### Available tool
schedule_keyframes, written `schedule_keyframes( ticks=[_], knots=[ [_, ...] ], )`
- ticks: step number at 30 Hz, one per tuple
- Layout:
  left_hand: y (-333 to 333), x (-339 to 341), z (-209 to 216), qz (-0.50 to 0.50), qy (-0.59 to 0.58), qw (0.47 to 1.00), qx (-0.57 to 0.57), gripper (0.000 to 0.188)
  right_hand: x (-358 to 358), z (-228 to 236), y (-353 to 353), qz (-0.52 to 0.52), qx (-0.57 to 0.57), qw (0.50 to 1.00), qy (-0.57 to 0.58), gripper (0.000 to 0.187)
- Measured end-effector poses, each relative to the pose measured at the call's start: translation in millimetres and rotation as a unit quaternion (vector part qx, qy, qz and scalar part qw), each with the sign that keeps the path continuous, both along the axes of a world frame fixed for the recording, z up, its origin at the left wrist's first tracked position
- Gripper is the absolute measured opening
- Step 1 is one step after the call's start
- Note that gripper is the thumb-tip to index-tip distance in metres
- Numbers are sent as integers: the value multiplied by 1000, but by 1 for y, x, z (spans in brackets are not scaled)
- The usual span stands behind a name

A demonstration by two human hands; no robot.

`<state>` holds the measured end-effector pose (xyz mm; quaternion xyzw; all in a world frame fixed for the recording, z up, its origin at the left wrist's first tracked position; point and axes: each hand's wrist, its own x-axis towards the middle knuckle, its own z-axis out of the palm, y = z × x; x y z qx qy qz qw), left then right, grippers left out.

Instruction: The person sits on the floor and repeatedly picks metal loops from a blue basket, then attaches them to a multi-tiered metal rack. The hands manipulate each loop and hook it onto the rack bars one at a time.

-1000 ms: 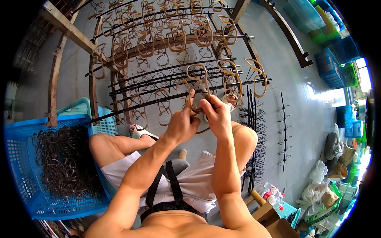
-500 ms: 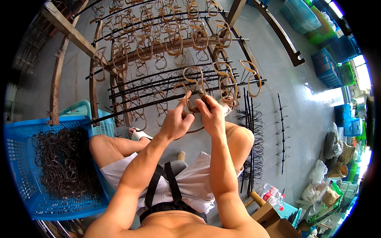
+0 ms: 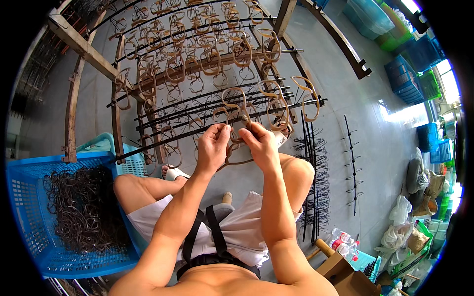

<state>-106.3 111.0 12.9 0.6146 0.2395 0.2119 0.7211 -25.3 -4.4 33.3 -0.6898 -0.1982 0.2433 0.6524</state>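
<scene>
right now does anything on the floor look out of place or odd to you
Nothing looks spilled or broken. One slight oddity: a single black pronged rod lies by itself on the grey floor, to the right of the bundle of similar rods. It may just be set aside.

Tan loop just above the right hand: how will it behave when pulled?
Likely stiff: the tan loop keeps its bends beyond the right hand. Probably light, since the strip looks slim. Its open curves might snag.
</scene>
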Motion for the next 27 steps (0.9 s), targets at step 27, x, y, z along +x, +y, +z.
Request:
schedule_keyframes(
  ticks=[27],
  knots=[
    [-1,-43,18,13,115,993,-23,39,-20,-5,-18,-145,-174,951,-209,25]
  ],
)
